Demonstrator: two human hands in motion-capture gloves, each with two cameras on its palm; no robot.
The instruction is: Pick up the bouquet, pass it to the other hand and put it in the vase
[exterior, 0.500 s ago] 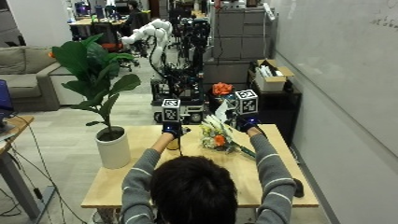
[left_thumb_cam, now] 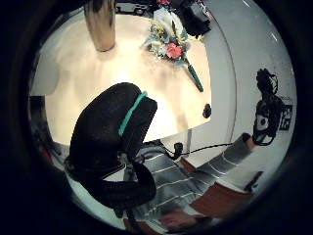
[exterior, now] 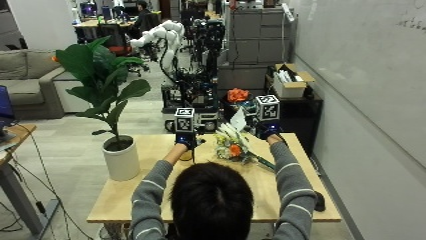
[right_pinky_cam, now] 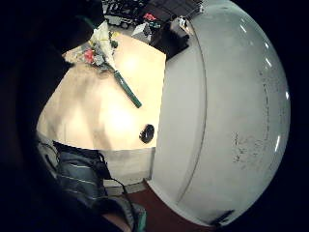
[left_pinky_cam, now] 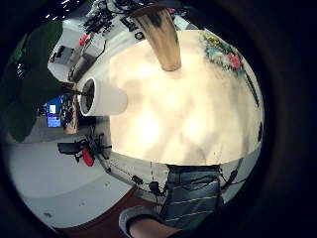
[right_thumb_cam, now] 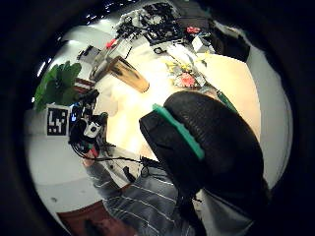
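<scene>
Currently, stage: pickup is not yet begun; both hands are hanging raised above the table (exterior: pixel 286 197), neither touching a task thing.
Bouquet: bouquet (exterior: pixel 233 145) is lying flat on the table, right of centre toward the far edge, blooms to the far left and green-wrapped stem (right_pinky_cam: pixel 127 88) pointing near right. The stem is lying free, so it looks the natural place to grip.
Vase: a tall metallic vase (left_thumb_cam: pixel 100 23) is standing upright on the table, left of the bouquet and apart from it, mostly hidden behind the left hand in the outside view.
Left hand: left hand (exterior: pixel 184 137) is holding nothing; its thumb (left_thumb_cam: pixel 110 132) is showing; finger spread cannot be told.
Right hand: right hand (exterior: pixel 267 130) is hovering just beyond the blooms, holding nothing; finger spread cannot be told.
Other: potted plant (exterior: pixel 121 157) is standing at the left edge; a small dark object (right_pinky_cam: pixel 146 133) is resting near the right edge.
Judgement: the right hand is nearer the bouquet, likely placed to take it first.
</scene>
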